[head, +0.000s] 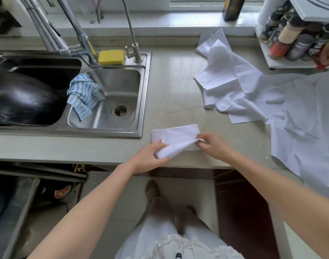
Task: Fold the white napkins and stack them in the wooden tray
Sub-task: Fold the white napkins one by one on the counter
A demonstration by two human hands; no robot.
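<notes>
A white napkin (175,136), folded into a narrow strip, lies on the counter near its front edge. My left hand (150,156) grips the strip's near left end, lifted off the counter. My right hand (214,144) pinches the near right corner of the same napkin. A loose pile of unfolded white napkins (231,83) lies at the back right of the counter. More crumpled white cloth (305,113) spreads over the right edge. No wooden tray is in view.
A steel double sink (145,94) sits to the left, with a blue-and-white rag (83,96), a black wok (23,101), a yellow sponge (111,57) and two taps. A spice rack (294,38) stands at the back right. An open drawer lies below left.
</notes>
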